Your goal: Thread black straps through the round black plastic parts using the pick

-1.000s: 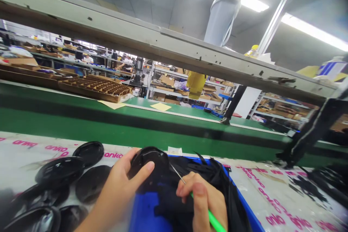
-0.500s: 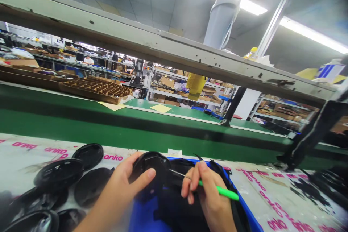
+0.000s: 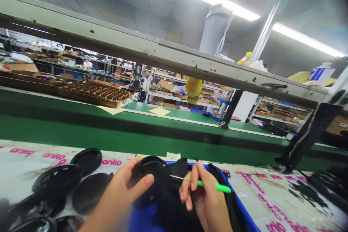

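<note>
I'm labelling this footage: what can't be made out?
In the head view:
Left hand: some fingers hidden behind the disc.
Bin: part covered by black pieces; near end cut off by bottom edge.
Tool: tip's contact with disc too small to tell.
Shelf goods: mostly too small.

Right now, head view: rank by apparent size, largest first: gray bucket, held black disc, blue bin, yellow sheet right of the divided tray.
1. Blue bin, though partly covered and cut off
2. Gray bucket and black disc: too alike to rank; the disc is nearer and part-hidden
3. Yellow sheet
</note>
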A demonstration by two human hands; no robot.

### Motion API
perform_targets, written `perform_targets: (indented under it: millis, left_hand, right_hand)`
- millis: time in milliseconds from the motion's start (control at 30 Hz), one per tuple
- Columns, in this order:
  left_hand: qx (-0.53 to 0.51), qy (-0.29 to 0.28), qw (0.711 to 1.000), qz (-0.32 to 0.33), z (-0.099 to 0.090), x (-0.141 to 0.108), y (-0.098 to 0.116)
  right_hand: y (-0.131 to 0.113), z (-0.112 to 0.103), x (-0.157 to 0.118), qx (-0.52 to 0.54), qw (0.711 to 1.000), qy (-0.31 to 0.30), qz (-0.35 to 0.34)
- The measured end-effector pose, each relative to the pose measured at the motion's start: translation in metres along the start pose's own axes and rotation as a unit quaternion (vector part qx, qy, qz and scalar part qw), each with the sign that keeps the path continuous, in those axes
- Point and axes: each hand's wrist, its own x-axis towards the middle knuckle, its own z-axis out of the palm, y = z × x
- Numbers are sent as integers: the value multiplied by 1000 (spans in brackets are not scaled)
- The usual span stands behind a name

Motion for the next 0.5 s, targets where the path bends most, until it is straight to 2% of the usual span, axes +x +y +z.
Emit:
perform_targets:
  millis: [100, 200, 267, 367, 433, 500]
  left_hand:
    - [-29, -12, 999, -28, -3, 3, -6]
    - [-32, -45, 997, -53, -4, 6, -7]
    - [-17, -29, 999, -35, -3, 5, -3]
    - [6, -12, 1000, 1, 2, 3, 6]
    - [11, -13, 1000, 14, 5, 2, 10]
    - [15, -7, 1000, 26, 6, 3, 10]
  right_hand:
    - [-6, -6, 8, 84, 986, -30, 140]
    - [-7, -11, 12, 69, 981, -40, 175]
    - [-4, -10, 12, 48, 986, -36, 154]
    - [2, -4, 8, 5, 996, -31, 84]
    - [6, 2, 2, -67, 997, -22, 16]
    - [10, 7, -5, -162, 985, -16, -62]
